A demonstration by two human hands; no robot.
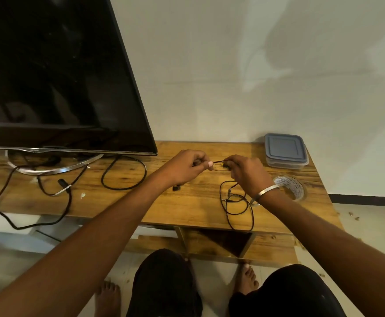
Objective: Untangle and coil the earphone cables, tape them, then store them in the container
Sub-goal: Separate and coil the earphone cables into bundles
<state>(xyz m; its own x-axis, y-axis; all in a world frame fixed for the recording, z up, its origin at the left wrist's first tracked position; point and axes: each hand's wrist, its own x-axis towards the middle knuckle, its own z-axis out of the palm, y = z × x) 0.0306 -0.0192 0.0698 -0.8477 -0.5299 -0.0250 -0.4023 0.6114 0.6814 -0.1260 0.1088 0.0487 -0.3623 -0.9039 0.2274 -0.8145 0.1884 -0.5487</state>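
Note:
A black earphone cable [237, 203] lies in loose loops on the wooden table [187, 202], its lower loops reaching the front edge. My left hand [187, 168] and my right hand [247, 171] each pinch the cable, holding a short taut stretch between them above the table. One earbud [176, 187] dangles or lies just under my left hand. A roll of clear tape [291, 187] sits to the right of my right wrist. The clear container with a grey lid [285, 151] stands shut at the back right corner.
A large black TV [56, 72] on a curved metal stand [49, 167] fills the left. Its thick black cables [122, 173] trail over the table's left half and front edge. A white wall is behind. My knees and bare feet are below the table's front.

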